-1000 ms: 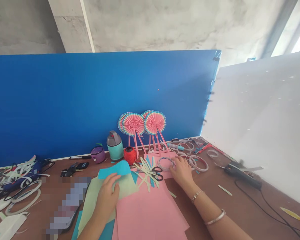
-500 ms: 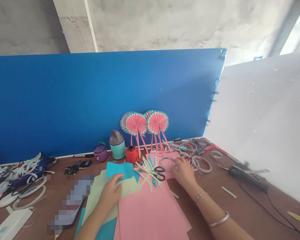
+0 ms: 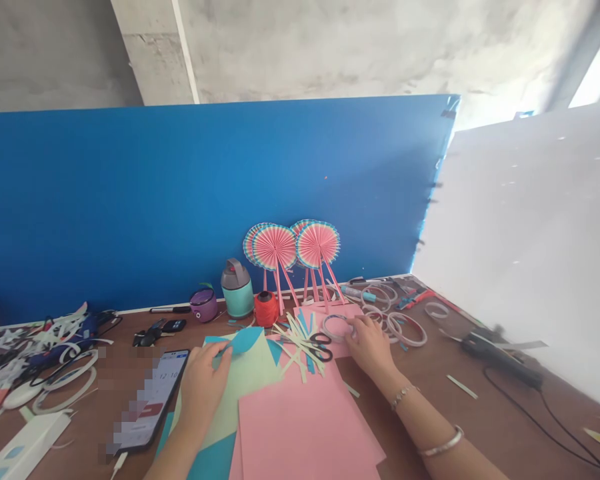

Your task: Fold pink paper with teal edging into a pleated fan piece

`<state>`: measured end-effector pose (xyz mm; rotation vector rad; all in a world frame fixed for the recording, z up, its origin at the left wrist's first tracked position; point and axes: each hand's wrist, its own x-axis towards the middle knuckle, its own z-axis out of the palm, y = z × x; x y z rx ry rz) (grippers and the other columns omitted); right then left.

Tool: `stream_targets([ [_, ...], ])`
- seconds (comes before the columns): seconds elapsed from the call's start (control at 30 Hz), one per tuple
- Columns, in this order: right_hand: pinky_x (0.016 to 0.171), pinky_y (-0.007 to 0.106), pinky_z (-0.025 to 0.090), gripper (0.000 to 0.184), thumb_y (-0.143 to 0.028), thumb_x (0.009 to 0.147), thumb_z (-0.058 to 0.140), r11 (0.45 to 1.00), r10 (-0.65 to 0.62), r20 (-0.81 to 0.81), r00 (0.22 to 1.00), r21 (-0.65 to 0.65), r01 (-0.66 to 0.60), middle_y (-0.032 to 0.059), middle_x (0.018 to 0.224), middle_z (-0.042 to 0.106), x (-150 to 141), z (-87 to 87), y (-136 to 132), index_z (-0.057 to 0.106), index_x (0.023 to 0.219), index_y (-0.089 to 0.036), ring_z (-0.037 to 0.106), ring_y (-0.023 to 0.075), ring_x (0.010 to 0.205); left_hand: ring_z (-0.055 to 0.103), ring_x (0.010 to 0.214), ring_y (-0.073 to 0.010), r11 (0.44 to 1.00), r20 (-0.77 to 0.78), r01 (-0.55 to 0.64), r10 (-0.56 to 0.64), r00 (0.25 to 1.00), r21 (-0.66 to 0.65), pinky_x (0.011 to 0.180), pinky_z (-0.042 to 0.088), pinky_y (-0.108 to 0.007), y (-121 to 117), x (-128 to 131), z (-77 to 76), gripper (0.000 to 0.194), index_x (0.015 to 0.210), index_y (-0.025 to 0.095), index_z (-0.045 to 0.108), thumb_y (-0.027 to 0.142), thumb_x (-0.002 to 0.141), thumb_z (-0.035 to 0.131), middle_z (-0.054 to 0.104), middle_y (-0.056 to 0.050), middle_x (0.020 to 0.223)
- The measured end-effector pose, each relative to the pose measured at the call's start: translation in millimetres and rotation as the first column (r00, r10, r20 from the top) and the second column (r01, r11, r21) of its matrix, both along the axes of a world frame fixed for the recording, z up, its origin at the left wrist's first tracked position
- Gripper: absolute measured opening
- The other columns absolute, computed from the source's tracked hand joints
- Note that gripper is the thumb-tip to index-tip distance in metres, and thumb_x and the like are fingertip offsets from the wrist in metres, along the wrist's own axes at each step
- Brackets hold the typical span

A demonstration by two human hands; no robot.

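Note:
My left hand (image 3: 203,382) lies on a pale green paper sheet (image 3: 247,380), its fingers closed on the edge of a blue paper piece (image 3: 244,339) that curls up. My right hand (image 3: 371,345) rests on the brown table, fingertips touching a tape ring (image 3: 336,326) on a small pink sheet. A large pink paper sheet (image 3: 305,427) lies between my forearms. Black-handled scissors (image 3: 321,347) sit among cut paper strips (image 3: 294,340) between the hands.
Pink paper fans (image 3: 296,248) lean on the blue board. A teal bottle (image 3: 237,289), red thread spool (image 3: 266,309) and purple container (image 3: 203,305) stand at the back. A phone (image 3: 150,400), more tape rings (image 3: 405,328), a glue gun (image 3: 500,357) and paper scraps (image 3: 35,347) surround them.
My left hand has slid left and back along the green sheet, pulling the blue piece with it. The phone screen is now uncovered. My right hand has barely moved.

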<state>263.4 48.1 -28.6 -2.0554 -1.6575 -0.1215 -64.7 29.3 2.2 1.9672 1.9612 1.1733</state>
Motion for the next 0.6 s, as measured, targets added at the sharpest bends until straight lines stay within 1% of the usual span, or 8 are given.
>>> stream_targets([
  [0.1,0.085,0.038,0.039,0.029,-0.020,0.082,0.051,1.000,0.000,0.004,1.000,-0.002,0.000,0.0111,0.119,0.057,-1,1.0,-1,0.064,0.108,-0.018,0.050,0.0272,0.109,0.057,0.094,-0.0291,0.989,-0.075,-0.097,0.105,0.992,0.113,0.086,0.041,-0.041,-4,-3,8.7,0.034,0.090,0.023,0.071,0.043,0.082,0.043,0.071,-0.007,0.093],
  [0.13,0.085,0.038,0.039,0.029,-0.020,0.082,0.051,1.000,0.001,0.004,1.000,-0.006,-0.001,0.0112,0.119,0.057,-1,1.3,-1,0.064,0.108,-0.018,0.050,0.0270,0.110,0.058,0.094,-0.0295,0.984,-0.076,-0.133,0.143,0.987,0.114,0.087,0.040,-0.042,-5,-5,10.8,0.035,0.091,0.023,0.071,0.043,0.083,0.043,0.071,-0.008,0.092],
  [0.2,0.086,0.038,0.039,0.030,-0.020,0.083,0.050,1.000,0.005,0.001,1.000,-0.018,-0.005,0.0112,0.121,0.057,-2,2.1,-2,0.063,0.109,-0.018,0.050,0.0270,0.110,0.061,0.093,-0.0295,0.985,-0.037,-0.172,0.173,0.984,0.031,0.082,0.043,-0.039,-5,-10,13.6,0.039,0.096,0.022,0.069,0.045,0.084,0.040,0.071,-0.009,0.091],
  [0.27,0.086,0.038,0.038,0.030,-0.019,0.083,0.050,1.000,0.003,-0.001,1.000,-0.028,-0.003,0.0111,0.121,0.057,-2,2.9,-2,0.063,0.110,-0.018,0.050,0.0271,0.111,0.064,0.089,-0.0288,0.982,0.018,-0.160,0.162,0.987,-0.096,0.067,0.046,-0.033,-3,-16,14.3,0.042,0.102,0.022,0.067,0.047,0.085,0.038,0.072,-0.009,0.093],
  [0.33,0.085,0.038,0.038,0.031,-0.019,0.083,0.049,0.999,-0.001,0.000,1.000,-0.032,0.001,0.0111,0.121,0.057,-3,3.8,-3,0.063,0.110,-0.019,0.050,0.0272,0.111,0.066,0.086,-0.0291,0.975,0.041,-0.141,0.150,0.988,-0.172,0.057,0.044,-0.029,0,-20,13.5,0.041,0.101,0.023,0.066,0.047,0.084,0.039,0.073,-0.009,0.093],
  [0.4,0.086,0.039,0.038,0.030,-0.019,0.083,0.049,0.999,-0.001,0.004,1.000,-0.033,0.001,0.0114,0.121,0.057,-3,4.4,-3,0.063,0.110,-0.019,0.049,0.0273,0.112,0.067,0.087,-0.0301,0.977,0.066,-0.104,0.118,0.991,-0.186,0.057,0.045,-0.029,4,-22,11.2,0.037,0.095,0.023,0.067,0.046,0.081,0.042,0.074,-0.008,0.091],
  [0.47,0.086,0.039,0.038,0.030,-0.020,0.083,0.048,1.000,0.002,0.005,1.000,-0.026,-0.002,0.0117,0.121,0.057,-3,4.2,-3,0.064,0.109,-0.019,0.049,0.0275,0.111,0.067,0.090,-0.0313,0.981,0.141,-0.047,0.074,0.987,-0.189,0.061,0.047,-0.030,8,-23,7.9,0.033,0.088,0.023,0.067,0.045,0.077,0.045,0.074,-0.008,0.090],
  [0.6,0.087,0.041,0.040,0.030,-0.020,0.083,0.048,0.998,0.035,-0.017,0.999,0.043,-0.035,0.0107,0.120,0.058,-4,0.9,-1,0.065,0.108,-0.019,0.051,0.0280,0.110,0.068,0.086,-0.0306,0.977,0.260,0.035,0.022,0.965,-0.212,0.063,0.050,-0.032,13,-21,0.6,0.032,0.085,0.021,0.067,0.044,0.073,0.047,0.074,-0.009,0.089],
])
